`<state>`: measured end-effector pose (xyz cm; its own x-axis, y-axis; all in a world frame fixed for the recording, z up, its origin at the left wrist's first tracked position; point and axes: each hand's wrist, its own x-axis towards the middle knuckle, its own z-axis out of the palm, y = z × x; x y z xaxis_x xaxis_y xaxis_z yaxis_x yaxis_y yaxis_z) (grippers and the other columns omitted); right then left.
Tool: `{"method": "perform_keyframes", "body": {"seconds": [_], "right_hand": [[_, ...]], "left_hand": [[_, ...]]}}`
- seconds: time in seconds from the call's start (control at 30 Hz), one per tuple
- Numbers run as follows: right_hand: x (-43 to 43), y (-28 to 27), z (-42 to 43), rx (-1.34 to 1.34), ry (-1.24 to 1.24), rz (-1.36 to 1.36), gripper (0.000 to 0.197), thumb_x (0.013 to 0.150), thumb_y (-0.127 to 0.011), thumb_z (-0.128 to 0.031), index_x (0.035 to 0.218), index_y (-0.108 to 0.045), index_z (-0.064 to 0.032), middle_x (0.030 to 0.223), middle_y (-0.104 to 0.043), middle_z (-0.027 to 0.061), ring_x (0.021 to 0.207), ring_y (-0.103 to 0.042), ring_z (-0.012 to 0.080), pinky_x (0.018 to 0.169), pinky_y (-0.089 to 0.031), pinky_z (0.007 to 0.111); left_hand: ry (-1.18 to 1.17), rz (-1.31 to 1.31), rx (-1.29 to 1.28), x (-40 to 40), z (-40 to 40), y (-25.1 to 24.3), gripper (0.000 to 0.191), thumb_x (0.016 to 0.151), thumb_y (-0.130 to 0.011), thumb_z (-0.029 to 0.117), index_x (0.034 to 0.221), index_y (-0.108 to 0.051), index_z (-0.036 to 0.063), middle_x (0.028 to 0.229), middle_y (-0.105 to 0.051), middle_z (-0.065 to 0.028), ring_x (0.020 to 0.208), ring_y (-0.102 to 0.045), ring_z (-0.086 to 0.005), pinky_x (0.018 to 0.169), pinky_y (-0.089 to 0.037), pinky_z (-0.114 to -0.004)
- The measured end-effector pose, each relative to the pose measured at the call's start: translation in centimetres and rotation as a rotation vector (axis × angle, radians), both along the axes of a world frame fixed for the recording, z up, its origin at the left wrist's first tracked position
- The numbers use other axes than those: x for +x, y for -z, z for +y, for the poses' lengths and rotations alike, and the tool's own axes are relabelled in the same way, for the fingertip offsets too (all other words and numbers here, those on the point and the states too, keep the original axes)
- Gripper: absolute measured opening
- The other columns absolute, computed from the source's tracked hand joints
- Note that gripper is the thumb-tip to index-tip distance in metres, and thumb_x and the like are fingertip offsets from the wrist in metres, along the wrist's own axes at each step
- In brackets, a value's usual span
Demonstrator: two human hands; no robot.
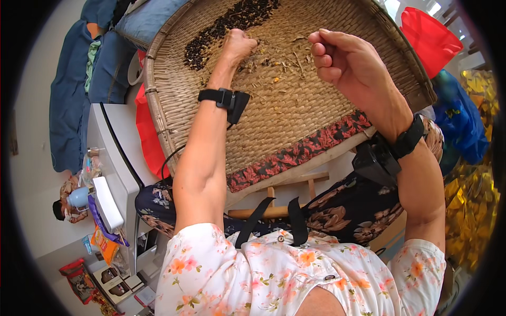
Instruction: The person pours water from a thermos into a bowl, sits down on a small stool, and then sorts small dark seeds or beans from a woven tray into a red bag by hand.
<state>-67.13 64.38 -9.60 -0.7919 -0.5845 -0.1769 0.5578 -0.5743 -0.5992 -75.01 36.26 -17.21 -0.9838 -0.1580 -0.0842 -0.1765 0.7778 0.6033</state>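
Note:
A woven winnowing basket (269,134) lies across my lap, its near edge bound with red-and-black patterned cloth (296,158). Along its far left side spreads a heap of small dark seeds or beans (215,37). My left hand (238,44), curled with the knuckles up, is at the heap's near right edge; its fingertips are hidden. Dry stalks and chaff (288,65) are scattered between my hands, with a few yellow bits (276,79) among them. Above the basket's right part, my right hand (348,65) has its fingers bent and thumb by the index finger. Anything pinched there is too small to tell.
On the left stands a white cabinet (114,142) with a white box (107,203) and packets. Red bags (429,39) and a blue bag (460,118) flank the basket's right side. Black devices are strapped to both wrists, and a cable (168,162) runs by my left arm.

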Motion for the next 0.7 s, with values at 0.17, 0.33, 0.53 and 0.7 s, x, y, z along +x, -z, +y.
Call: {"method": "perform_keyframes", "body": {"seconds": [0.17,0.33,0.53,0.7], "right_hand": [[0.2,0.8,-0.2,0.055,-0.011,0.018,0.023,0.096,-0.046,-0.018,0.095,-0.058,0.0023,0.079,-0.058,0.0035,0.065,-0.052,0.008,0.053,-0.044,0.02],[1.1,1.1,-2.2,0.092,-0.053,-0.072,0.044,0.1,-0.035,-0.033,0.098,-0.051,0.0088,0.088,-0.059,0.0161,0.076,-0.061,0.0212,0.072,-0.055,0.032],[2.0,0.5,-3.0,0.076,-0.127,-0.122,0.075,0.098,-0.019,-0.052,0.112,-0.042,0.0174,0.097,-0.055,0.0225,0.089,-0.059,0.0273,0.083,-0.053,0.035],[2.1,0.8,-3.3,0.036,-0.168,-0.084,0.081,0.096,-0.015,-0.056,0.112,-0.043,0.0184,0.095,-0.055,0.0211,0.091,-0.059,0.0271,0.085,-0.053,0.035]], "left_hand": [[-0.003,0.048,0.594,4.4,2.2,-2.5,0.004,0.079,-0.058,0.003,0.075,-0.06,0.0007,0.064,-0.056,-0.0033,0.052,-0.052,-0.0092,0.044,-0.043,-0.023],[0.095,0.073,0.956,7.8,3.3,-4.2,0.006,0.083,-0.061,0.003,0.087,-0.061,-0.0011,0.07,-0.059,-0.0034,0.057,-0.055,-0.007,0.05,-0.048,-0.019],[0.258,0.187,0.857,11.1,6.8,-8.0,0.009,0.086,-0.059,0.005,0.091,-0.062,-0.0024,0.072,-0.059,-0.0027,0.06,-0.053,-0.0064,0.053,-0.043,-0.019],[0.296,0.296,0.463,13.3,8.7,-9.7,0.009,0.087,-0.06,0.004,0.092,-0.064,-0.0021,0.077,-0.061,-0.0037,0.066,-0.054,-0.0058,0.057,-0.043,-0.018]]}}
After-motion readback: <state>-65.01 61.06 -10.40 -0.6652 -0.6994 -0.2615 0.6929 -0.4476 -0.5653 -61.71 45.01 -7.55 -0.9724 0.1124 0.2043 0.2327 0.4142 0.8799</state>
